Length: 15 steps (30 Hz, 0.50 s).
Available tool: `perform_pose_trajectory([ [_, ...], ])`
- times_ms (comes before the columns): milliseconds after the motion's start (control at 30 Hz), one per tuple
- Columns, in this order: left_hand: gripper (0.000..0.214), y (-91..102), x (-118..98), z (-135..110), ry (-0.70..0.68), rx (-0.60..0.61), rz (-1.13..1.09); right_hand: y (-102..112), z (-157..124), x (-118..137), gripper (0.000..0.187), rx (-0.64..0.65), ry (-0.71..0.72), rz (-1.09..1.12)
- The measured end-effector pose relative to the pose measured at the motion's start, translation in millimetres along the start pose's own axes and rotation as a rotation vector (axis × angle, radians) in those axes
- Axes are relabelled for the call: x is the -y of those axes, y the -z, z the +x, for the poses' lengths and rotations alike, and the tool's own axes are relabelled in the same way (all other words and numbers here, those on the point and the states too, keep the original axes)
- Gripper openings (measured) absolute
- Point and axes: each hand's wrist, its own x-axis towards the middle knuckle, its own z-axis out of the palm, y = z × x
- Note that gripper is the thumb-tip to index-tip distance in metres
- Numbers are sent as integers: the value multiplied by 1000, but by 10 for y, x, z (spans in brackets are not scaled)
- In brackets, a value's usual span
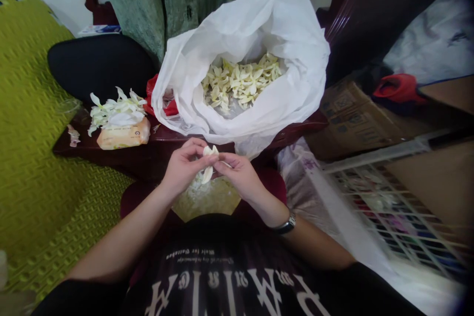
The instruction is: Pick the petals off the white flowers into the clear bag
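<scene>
Left hand (pixel 181 168) and right hand (pixel 239 175) close together just in front of the white plastic bag (pixel 296 49), fingers curled, thumbs and forefingers pinching a pale curled petal (pixel 208 163) from both sides, its lower end hanging below the grip. Inside the bag's open mouth, a heap of cream-yellow petals (pixel 240 81). Left of the bag, a loose bunch of white petals (pixel 116 111) lying on a plastic-wrapped packet (pixel 124 136), both on the dark red wooden surface (pixel 111 150) that also bears the bag. Crumpled red plastic (pixel 160 101) tucked against the bag's left side, with a black cushion (pixel 98 66) just behind. Farther left, a green textured foam mat (pixel 48 133). Behind the bag, mottled green fabric (pixel 129 0) hanging between carved dark wood. Right of the bag, a cardboard box (pixel 355 118), a red cloth (pixel 398 91) and a white wire rack (pixel 392 212). Directly below the bag and under the hands, a pale yellowish patch (pixel 205 200), too blurred to name. On the right wrist, a dark wristwatch (pixel 285 224).
</scene>
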Motion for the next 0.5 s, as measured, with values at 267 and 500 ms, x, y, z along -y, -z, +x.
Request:
perform_pose_trajectory([
  [267, 13, 4, 32, -9, 8, 20, -46, -34, 5, -18, 39, -66, -64, 145],
  [500, 30, -54, 58, -17, 45, -50, -153, -87, -1, -51, 35, -115, 7, 160],
])
